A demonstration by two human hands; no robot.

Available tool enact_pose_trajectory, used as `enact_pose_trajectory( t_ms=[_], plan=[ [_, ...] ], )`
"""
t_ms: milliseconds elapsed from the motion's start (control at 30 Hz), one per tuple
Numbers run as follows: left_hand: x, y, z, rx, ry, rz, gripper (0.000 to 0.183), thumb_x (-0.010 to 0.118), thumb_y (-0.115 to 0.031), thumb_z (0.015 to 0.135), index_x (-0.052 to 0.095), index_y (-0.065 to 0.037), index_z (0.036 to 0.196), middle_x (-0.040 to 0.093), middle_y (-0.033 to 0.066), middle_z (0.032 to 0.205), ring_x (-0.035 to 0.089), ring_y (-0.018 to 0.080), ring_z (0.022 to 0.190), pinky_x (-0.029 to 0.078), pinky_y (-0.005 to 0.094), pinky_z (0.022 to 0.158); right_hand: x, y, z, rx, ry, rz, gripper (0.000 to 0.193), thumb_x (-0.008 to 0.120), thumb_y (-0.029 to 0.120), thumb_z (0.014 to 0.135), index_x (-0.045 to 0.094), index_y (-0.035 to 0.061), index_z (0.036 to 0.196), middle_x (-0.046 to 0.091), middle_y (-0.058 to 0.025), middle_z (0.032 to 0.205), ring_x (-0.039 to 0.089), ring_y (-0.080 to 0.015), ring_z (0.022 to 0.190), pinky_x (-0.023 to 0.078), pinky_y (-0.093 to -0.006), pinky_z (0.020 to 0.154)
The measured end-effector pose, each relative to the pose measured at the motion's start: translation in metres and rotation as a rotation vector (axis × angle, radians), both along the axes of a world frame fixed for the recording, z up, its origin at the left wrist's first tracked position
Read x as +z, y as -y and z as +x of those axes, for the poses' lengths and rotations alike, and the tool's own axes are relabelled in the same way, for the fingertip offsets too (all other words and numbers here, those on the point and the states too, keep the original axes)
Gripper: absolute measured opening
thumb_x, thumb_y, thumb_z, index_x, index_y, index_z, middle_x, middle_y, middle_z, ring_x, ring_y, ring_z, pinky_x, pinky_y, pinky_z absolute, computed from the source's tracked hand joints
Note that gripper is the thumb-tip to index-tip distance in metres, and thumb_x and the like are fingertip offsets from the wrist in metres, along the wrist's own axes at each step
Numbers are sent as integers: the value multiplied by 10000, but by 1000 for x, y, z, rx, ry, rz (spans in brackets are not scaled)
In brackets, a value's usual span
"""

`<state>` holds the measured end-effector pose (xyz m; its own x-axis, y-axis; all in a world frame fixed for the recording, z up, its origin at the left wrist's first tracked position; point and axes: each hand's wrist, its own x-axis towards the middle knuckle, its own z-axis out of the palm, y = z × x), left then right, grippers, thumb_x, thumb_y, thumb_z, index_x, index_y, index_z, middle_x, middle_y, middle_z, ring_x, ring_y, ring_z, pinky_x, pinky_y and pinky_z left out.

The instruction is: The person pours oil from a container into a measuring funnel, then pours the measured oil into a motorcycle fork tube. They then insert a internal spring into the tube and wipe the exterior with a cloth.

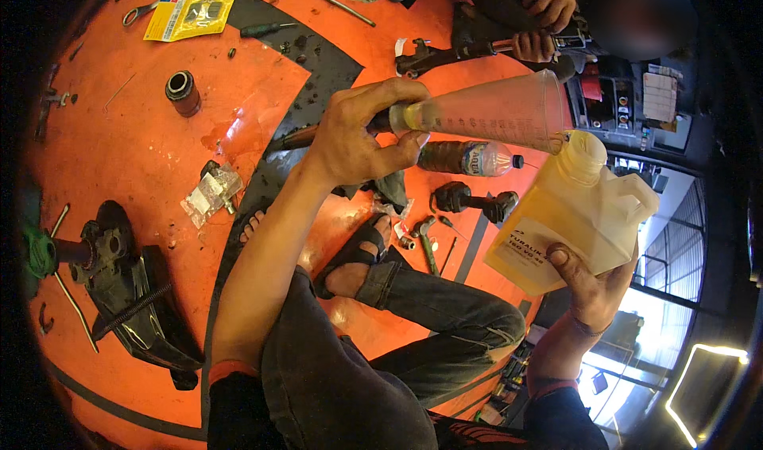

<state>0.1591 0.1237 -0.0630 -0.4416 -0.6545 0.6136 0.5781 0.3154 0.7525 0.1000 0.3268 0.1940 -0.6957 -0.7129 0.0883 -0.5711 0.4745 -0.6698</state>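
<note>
While L hand (350,132) grips clear measuring cup (493,112) by narrow end, R hand (592,283) clasps yellowish jug (572,208) w/ mouth at cup's rim; prob. pouring step, next move calls for steady tilt.

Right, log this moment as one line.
left hand: holds clear measuring cup by narrow end; right hand: holds tilted jug; cup and jug: mouths close together; floor: plastic bottle

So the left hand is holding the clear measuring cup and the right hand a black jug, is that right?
Not quite: the head view shows the jug is pale yellow, not black. The right hand does hold it, and the left hand the clear measuring cup.
</note>
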Motion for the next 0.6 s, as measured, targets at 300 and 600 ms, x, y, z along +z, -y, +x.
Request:
enact_pose_trajectory(
  t_ms=[300,600],
  plan=[
    [-2,-2,0,0,17,21,360,797,-129,748,673,-51,1077,725,89,933,710,232,793,568,333,726,5,-4,-2,-37,-34,43,1002,939,60,655,379,-53,1478,630,-197,1303,642,-310,1175,517,-434,1023],
    [1,-3,-1,-18,3,25,346,790,-96,750,669,-59,1072,726,90,929,712,230,785,572,330,720,6,-3,-2,-53,-38,31,991,937,65,642,398,-60,1464,640,-196,1287,648,-318,1168,519,-437,1024]
  ],
)
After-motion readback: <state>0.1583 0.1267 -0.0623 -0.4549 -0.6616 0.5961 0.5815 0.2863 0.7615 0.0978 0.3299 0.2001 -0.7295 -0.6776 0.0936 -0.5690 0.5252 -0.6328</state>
